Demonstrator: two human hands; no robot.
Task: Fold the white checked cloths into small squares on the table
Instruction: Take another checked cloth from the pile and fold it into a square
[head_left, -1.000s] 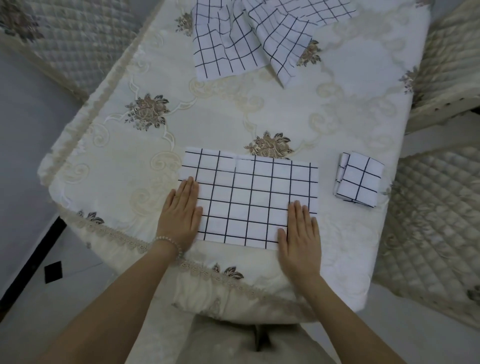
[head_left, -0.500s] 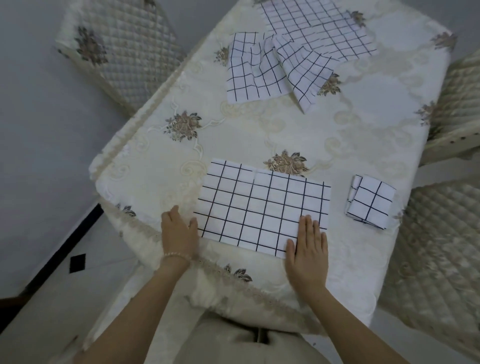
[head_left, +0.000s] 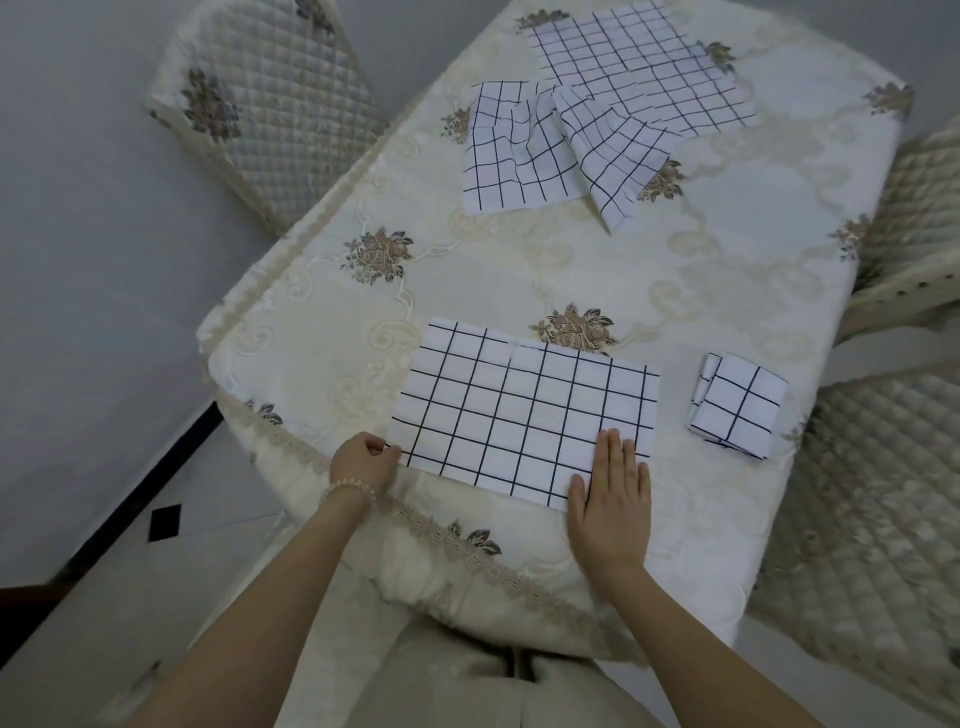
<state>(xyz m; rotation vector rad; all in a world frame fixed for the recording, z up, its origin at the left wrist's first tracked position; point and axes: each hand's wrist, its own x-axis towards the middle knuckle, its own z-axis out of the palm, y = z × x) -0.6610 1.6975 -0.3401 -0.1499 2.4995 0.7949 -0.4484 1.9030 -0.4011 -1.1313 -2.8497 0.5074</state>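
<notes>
The half-folded checked cloth (head_left: 524, 415) lay flat near the front edge of the bench (head_left: 701, 291). The left hand (head_left: 363, 460) pinched its near-left corner with curled fingers. The right hand (head_left: 610, 493) pressed flat, fingers straight, on its near-right corner. 1 folded square (head_left: 737, 405) sat just beside it on the right; the unfolded cloths (head_left: 597, 114) lay at the far end.

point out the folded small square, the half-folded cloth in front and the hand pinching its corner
folded small square (head_left: 740, 402), head view, middle of its top face
half-folded cloth (head_left: 519, 410), head view, centre of the flat rectangle
left hand (head_left: 361, 460), head view, back of the hand
</notes>
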